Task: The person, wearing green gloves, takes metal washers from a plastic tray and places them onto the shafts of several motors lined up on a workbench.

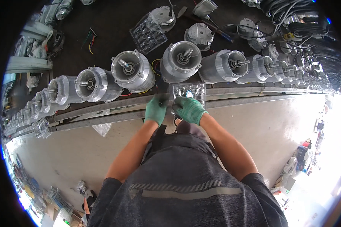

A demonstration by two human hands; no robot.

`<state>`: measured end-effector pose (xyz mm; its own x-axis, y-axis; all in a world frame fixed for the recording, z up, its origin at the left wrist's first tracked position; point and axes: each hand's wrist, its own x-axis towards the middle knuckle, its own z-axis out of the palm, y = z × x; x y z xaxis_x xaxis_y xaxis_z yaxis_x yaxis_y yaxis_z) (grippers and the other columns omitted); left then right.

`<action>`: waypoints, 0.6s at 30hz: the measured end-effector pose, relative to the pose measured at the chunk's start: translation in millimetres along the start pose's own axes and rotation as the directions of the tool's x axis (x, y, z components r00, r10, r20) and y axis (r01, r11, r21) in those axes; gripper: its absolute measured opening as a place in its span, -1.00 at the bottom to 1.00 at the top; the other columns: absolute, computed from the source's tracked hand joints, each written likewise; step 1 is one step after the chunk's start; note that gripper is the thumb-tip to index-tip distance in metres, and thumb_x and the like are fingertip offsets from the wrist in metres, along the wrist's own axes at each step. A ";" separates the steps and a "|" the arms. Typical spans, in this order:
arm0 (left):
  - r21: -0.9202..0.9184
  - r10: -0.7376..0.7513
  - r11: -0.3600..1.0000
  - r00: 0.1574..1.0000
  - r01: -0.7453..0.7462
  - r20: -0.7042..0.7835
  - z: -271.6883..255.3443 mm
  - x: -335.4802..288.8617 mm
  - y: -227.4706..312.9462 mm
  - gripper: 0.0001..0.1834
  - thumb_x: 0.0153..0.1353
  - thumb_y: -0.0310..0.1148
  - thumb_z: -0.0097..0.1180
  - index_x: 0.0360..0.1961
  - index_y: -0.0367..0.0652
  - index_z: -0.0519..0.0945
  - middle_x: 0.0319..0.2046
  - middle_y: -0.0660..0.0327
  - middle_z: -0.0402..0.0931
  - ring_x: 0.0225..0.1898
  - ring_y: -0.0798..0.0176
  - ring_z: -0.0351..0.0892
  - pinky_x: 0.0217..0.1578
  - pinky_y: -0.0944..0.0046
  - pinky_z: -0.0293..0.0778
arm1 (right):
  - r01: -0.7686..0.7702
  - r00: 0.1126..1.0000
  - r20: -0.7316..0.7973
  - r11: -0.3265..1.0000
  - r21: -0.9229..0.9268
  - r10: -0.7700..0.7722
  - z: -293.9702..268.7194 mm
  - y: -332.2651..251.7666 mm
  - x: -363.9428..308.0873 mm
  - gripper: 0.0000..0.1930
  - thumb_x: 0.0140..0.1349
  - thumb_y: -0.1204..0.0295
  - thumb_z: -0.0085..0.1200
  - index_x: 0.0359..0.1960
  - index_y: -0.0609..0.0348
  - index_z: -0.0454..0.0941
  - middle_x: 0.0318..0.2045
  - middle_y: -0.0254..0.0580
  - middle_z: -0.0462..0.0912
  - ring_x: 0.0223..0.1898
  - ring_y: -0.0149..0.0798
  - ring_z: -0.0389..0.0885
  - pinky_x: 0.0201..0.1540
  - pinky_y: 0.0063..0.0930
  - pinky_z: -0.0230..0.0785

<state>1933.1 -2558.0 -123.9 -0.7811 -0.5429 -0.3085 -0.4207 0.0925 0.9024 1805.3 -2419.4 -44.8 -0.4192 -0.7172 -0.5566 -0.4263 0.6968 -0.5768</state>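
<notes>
Clear compartmented tray [199, 89], located just beyond the right hand [190, 110], its near side overlapped in view by that hand's green-gloved fingers; whether it is gripped cannot be told. The left hand [156, 111], likewise gloved, is seen alongside, its fingers blurred and their closure undetermined. Beyond both hands, metal motor housings [171, 72] are arranged in a row along the dark workbench [106, 39].

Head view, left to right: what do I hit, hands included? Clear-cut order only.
Loose coloured wires at upper left, green-gloved left hand, green-gloved right hand, coiled black cables at upper right.
</notes>
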 end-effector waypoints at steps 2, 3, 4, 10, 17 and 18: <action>0.445 0.317 0.831 0.941 -0.335 0.118 -11.3 -4.1 6.0 -0.71 0.31 -0.32 0.26 0.05 -0.07 0.70 -0.05 0.04 0.68 0.01 -0.13 0.67 0.04 -0.09 0.58 | 0.013 0.999 -0.046 1.000 -0.016 -0.014 2.1 0.1 -0.2 -0.65 0.44 0.10 0.12 -0.03 0.12 0.65 -0.21 0.17 0.74 -0.13 0.29 0.70 -0.05 0.10 0.51; 0.485 0.446 0.702 0.853 -0.521 0.271 -19.6 -3.3 8.7 -0.69 0.29 -0.32 0.25 0.05 -0.05 0.69 0.02 0.05 0.65 0.08 -0.14 0.63 0.11 -0.12 0.55 | 0.011 0.999 -0.041 1.000 -0.001 -0.011 2.7 1.6 -0.9 -0.60 0.44 0.05 0.09 0.03 0.11 0.64 -0.16 0.17 0.75 -0.08 0.28 0.70 0.00 0.10 0.52; 0.484 0.546 0.543 0.727 -0.686 0.416 -26.5 -1.9 11.6 -0.67 0.27 -0.32 0.25 0.06 -0.04 0.68 0.09 0.06 0.63 0.15 -0.15 0.60 0.18 -0.15 0.52 | 0.029 0.999 -0.034 0.999 -0.012 -0.030 3.4 3.1 -1.5 -0.59 0.44 0.04 0.09 0.03 0.11 0.64 -0.14 0.17 0.75 -0.07 0.28 0.70 0.01 0.09 0.52; 0.182 0.580 0.196 0.264 -0.963 0.771 -36.9 38.4 26.8 -0.59 0.18 -0.14 0.33 0.06 0.03 0.69 0.23 0.11 0.57 0.35 -0.18 0.47 0.48 -0.20 0.30 | 0.052 0.999 -0.014 0.998 0.032 -0.051 -3.4 6.5 -7.7 -0.57 0.39 0.05 0.15 0.07 0.10 0.66 -0.05 0.10 0.77 0.01 0.22 0.72 0.09 0.01 0.54; 0.076 0.100 0.495 0.143 -0.866 0.985 4.9 66.5 28.7 -0.50 0.33 -0.04 0.23 0.22 0.00 0.60 0.17 0.06 0.63 0.22 -0.03 0.62 0.34 -0.03 0.51 | 0.069 0.997 -0.012 0.991 -0.118 -0.071 -4.9 1.6 -5.0 -0.61 0.26 0.08 0.26 -0.04 0.06 0.74 -0.21 0.04 0.81 -0.13 0.15 0.79 -0.05 0.03 0.61; 0.096 0.078 0.437 0.144 -0.894 0.986 11.0 65.7 28.7 -0.50 0.33 -0.04 0.23 0.22 -0.01 0.60 0.17 0.05 0.62 0.23 -0.04 0.61 0.35 -0.04 0.50 | 0.073 0.997 -0.020 0.990 -0.118 -0.076 -3.1 2.1 -4.8 -0.63 0.27 0.09 0.25 -0.05 0.07 0.74 -0.22 0.03 0.81 -0.14 0.14 0.79 -0.06 0.03 0.61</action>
<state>1864.6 -2581.9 -121.6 -0.6007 0.7522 -0.2708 0.4699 0.6063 0.6416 1804.0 -2414.5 -41.5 -0.4017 -0.7681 -0.4987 -0.5476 0.6379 -0.5415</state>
